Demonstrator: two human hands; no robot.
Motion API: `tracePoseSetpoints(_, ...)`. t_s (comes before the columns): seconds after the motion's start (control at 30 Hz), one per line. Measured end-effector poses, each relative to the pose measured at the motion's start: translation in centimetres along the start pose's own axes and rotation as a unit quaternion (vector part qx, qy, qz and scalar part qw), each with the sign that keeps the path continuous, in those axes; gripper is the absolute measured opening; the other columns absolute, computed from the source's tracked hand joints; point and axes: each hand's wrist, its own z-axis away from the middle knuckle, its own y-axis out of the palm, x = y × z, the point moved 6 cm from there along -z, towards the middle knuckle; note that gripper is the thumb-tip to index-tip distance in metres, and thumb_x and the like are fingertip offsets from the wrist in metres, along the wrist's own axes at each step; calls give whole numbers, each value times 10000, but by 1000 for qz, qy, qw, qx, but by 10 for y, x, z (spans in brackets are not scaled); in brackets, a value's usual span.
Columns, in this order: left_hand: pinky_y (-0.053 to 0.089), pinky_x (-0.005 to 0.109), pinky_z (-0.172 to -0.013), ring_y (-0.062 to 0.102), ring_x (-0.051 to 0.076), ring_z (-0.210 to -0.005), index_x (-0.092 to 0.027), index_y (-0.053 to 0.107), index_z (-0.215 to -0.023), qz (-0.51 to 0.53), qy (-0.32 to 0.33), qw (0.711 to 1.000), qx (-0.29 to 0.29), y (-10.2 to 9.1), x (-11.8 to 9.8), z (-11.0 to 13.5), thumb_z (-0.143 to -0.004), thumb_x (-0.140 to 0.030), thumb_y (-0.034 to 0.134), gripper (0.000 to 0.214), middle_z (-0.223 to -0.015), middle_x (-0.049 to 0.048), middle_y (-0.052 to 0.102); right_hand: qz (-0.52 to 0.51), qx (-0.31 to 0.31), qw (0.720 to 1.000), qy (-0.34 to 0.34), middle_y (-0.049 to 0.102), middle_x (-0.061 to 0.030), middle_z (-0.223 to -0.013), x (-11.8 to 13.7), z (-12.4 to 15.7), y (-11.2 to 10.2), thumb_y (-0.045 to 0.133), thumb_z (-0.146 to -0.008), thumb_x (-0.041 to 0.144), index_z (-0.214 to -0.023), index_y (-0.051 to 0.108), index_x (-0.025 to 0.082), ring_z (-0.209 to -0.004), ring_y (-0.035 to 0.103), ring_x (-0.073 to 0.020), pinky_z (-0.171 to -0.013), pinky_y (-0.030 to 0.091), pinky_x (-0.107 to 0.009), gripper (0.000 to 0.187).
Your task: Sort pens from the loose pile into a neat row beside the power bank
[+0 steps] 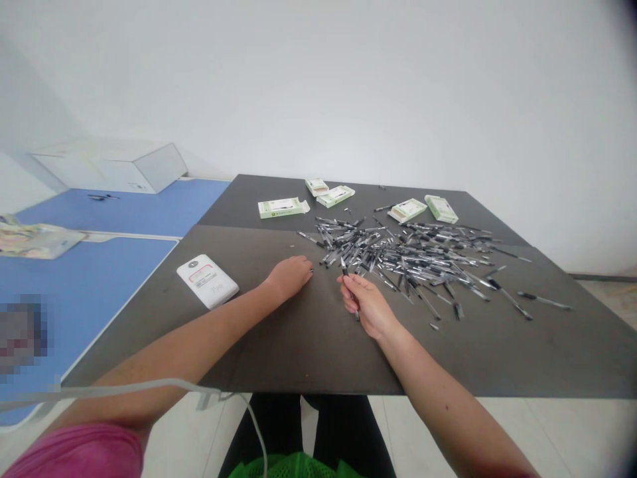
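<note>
1. Hands are both on the near side of the pen pile: left hand by its left end, right hand looks nearer.
2. Right hand's closed around a pen, long axis running roughly away, toward the pile's left part.
3. Left hand's fingers are curled; can't tell if they're gripping anything tbh.

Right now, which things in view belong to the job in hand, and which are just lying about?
Likely the job:
pen in your right hand
heap of loose pens
five green-and-white cartons

Likely just lying about:
white labelled pack
large white box
</note>
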Motion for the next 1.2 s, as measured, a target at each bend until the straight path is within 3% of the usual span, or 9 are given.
tracePoseSetpoints(0.1,468,338,-800,615,183,-792,-142,627,-858,276,-118,950,-81,-17,8,6,-791,-298,585,175,-808,62,653,28,-3,1000,-6,419,78,-519,-1,1,1,622,-763,434,-831,588,174,-383,272,-48,-394,187,-218,271)
tracePoseSetpoints(0.2,492,294,-765,610,121,-714,-144,589,-856,585,-184,781,-114,-19,1,20,-762,-363,634,243,-781,32,654,74,11,997,-8,417,72,-525,-3,4,6,597,-783,443,-845,600,170,-400,277,-52,-402,179,-217,280)
tracePoseSetpoints(0.27,492,251,-765,604,88,-709,-147,580,-830,699,-189,680,-113,-17,-9,29,-747,-342,665,229,-787,21,654,101,23,995,-4,413,68,-527,-5,6,9,590,-787,446,-847,610,167,-413,281,-55,-407,173,-216,286)
tracePoseSetpoints(0.33,486,209,-759,602,68,-715,-148,579,-808,746,-194,627,-111,-14,-17,35,-749,-301,675,190,-786,12,651,120,33,992,3,410,64,-530,-7,7,11,591,-786,448,-850,616,166,-424,285,-58,-411,172,-215,290)
tracePoseSetpoints(0.4,481,189,-757,602,60,-727,-149,580,-804,760,-201,608,-107,-10,-22,39,-768,-278,661,157,-790,9,651,131,35,991,8,405,63,-534,-8,8,12,592,-783,457,-853,618,165,-431,284,-59,-415,170,-216,301)
tracePoseSetpoints(0.6,470,231,-775,588,69,-705,-152,569,-808,736,-204,638,-96,-3,-28,39,-741,-292,679,189,-777,-5,633,150,34,988,12,399,62,-537,-7,7,13,585,-778,486,-827,613,168,-436,272,-63,-420,162,-223,324)
tracePoseSetpoints(0.83,436,266,-776,560,123,-754,-169,603,-844,553,-138,818,-79,-6,-29,36,-744,-361,638,219,-765,-17,605,198,14,980,0,375,54,-526,-15,5,6,566,-793,474,-687,571,185,-461,275,-74,-434,163,-224,308)
tracePoseSetpoints(0.93,431,269,-757,558,143,-756,-171,625,-862,481,-109,868,-58,-10,-28,34,-756,-394,611,247,-774,-4,622,191,10,981,-3,371,54,-521,-17,4,6,573,-782,486,-672,562,187,-458,275,-77,-430,165,-224,318)
tracePoseSetpoints(1.2,480,298,-763,603,145,-737,-162,593,-845,552,-136,822,-38,0,-23,41,-739,-394,623,256,-765,13,633,214,75,974,10,504,42,-565,-23,6,29,508,-828,467,-765,600,188,-436,395,-74,-435,293,-204,301)
